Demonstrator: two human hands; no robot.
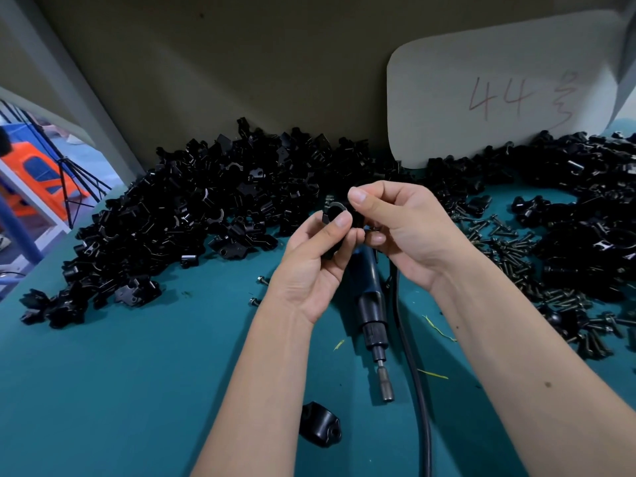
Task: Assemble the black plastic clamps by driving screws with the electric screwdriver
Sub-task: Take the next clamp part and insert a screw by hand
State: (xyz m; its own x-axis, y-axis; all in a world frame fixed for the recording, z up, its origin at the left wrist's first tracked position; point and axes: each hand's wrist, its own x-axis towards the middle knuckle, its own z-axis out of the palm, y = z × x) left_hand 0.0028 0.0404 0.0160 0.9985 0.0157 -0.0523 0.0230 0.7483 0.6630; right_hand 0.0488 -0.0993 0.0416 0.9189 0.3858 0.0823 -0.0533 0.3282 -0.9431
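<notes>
Teal desk (120,390) carrying a heap of black clamp parts (192,215), electric screwdriver (370,304) lying on it beneath my hands, my left hand (316,266) and right hand (399,225) both pinching one black clamp (335,213) above it, loose screws (509,253) at right

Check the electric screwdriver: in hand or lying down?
Lying down: the electric screwdriver rests on the table below both hands, which hold a clamp.

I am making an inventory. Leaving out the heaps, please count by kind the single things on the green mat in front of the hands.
Electric screwdriver: 1
Lone black clamp piece: 1
Loose screws left of the screwdriver: 2
Black cable: 1
Total: 5
</notes>
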